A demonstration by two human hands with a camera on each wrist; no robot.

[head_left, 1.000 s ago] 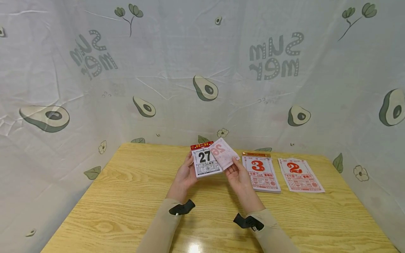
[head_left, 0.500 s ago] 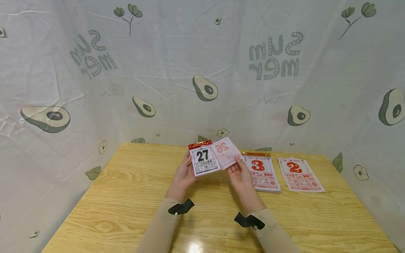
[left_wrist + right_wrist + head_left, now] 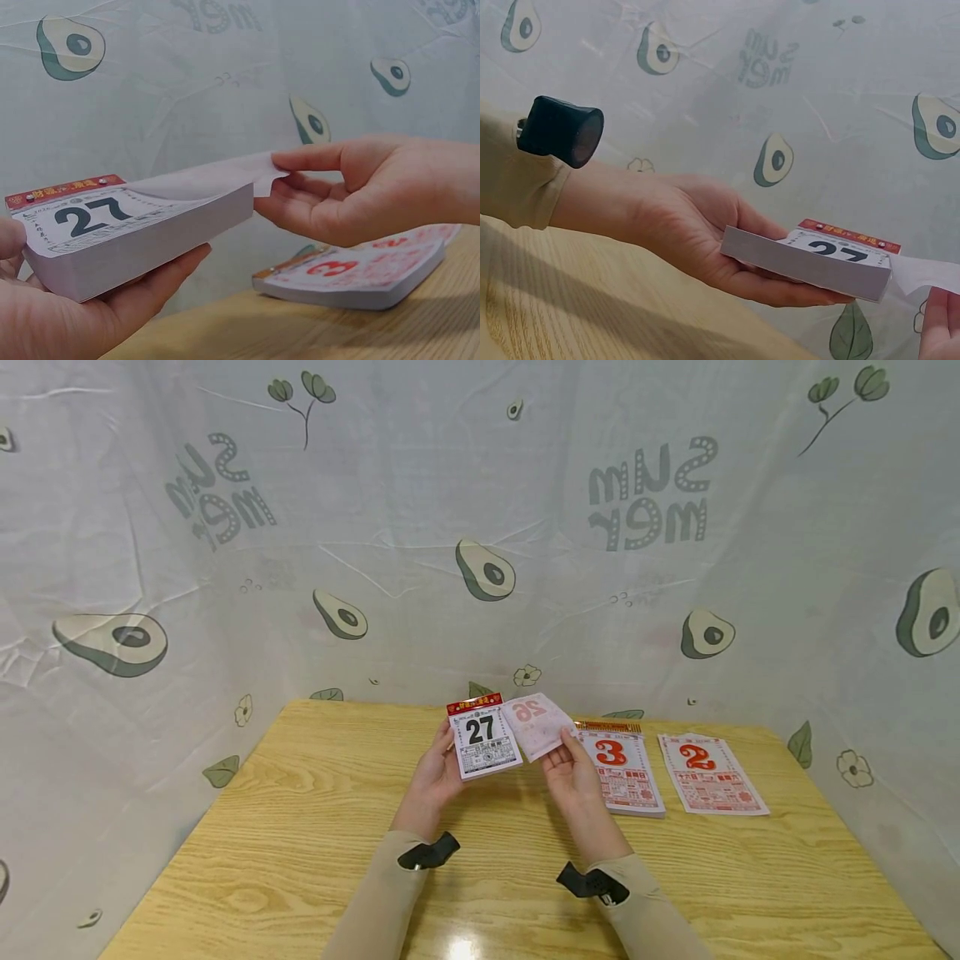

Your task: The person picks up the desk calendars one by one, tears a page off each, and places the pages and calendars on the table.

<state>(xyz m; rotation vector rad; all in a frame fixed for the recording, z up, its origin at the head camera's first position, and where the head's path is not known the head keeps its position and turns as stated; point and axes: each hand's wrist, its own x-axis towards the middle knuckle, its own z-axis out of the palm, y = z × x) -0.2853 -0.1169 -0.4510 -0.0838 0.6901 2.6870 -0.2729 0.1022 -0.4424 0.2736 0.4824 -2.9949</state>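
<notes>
My left hand point(image 3: 437, 772) grips a thick tear-off calendar point(image 3: 486, 739) above the table, its fingers under the pad and its thumb at the left edge. The pad has a red header and shows a black 27. Between the thumb and fingers of my right hand point(image 3: 573, 772) is the edge of a thin calendar page point(image 3: 536, 724), turned over so a faint mirrored 26 shows. In the left wrist view this page point(image 3: 225, 174) slants up from the pad's right side to the right hand point(image 3: 375, 187). Whether it is still joined to the pad I cannot tell.
A second calendar pad point(image 3: 626, 777) with a red 3 lies on the wooden table point(image 3: 300, 843), right of my right hand. Farther right lies a loose page point(image 3: 712, 777) with a red 2. A patterned curtain point(image 3: 420, 510) hangs behind the table.
The turned page has swung rightward, away from the face of the 27, with my right hand moving slightly right. The calendar in my left hand has shifted a little left.
</notes>
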